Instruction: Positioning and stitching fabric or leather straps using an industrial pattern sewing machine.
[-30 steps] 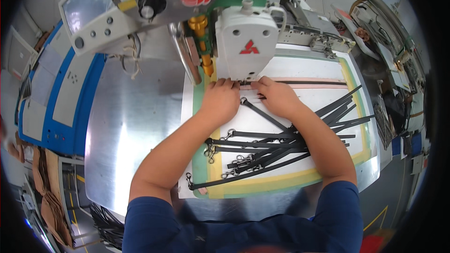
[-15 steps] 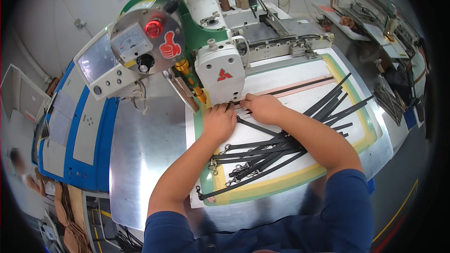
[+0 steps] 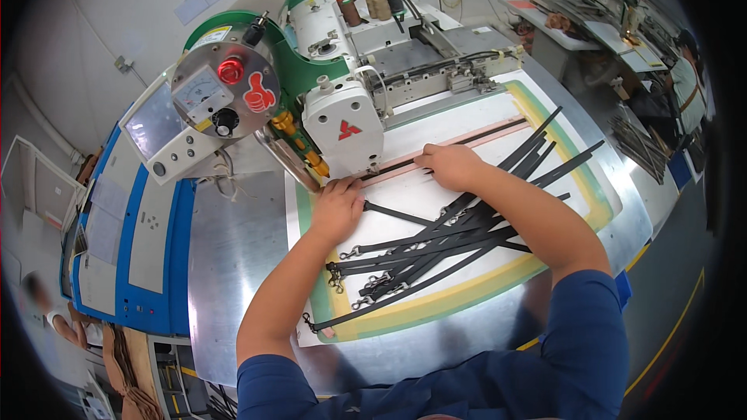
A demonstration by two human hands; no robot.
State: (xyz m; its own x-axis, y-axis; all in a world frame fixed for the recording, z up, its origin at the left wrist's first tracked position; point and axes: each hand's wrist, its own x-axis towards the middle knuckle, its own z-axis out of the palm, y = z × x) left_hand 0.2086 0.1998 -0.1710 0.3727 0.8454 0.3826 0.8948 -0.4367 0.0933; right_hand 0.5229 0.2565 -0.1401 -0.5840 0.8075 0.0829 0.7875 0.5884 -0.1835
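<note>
My left hand (image 3: 340, 210) rests just below the white sewing head (image 3: 338, 113), its bent fingers closed on a black strip (image 3: 394, 170) at the left end of a pink guide (image 3: 513, 129). My right hand (image 3: 455, 169) is farther along that strip, fingers curled onto it; its fingertips are partly hidden. Below both hands, several loose black straps (image 3: 401, 215) with metal snap hooks (image 3: 349, 253) lie crossed on a white board (image 3: 447, 126) bordered with green and yellow tape. One strap's end lies beside my left thumb.
A brass-coloured cylinder (image 3: 307, 144) hangs left of the sewing head. The steel table (image 3: 222, 257) carries the board; a blue-and-white cabinet (image 3: 144, 241) stands at left. One person (image 3: 66, 323) is at the far left, another (image 3: 689, 89) at a bench on the right. Thread cones (image 3: 377, 6) stand behind.
My right hand has moved right along the strip, away from the sewing head. My left hand stays by the head. The camera view has shifted and tilted, bringing more of the machine into sight.
</note>
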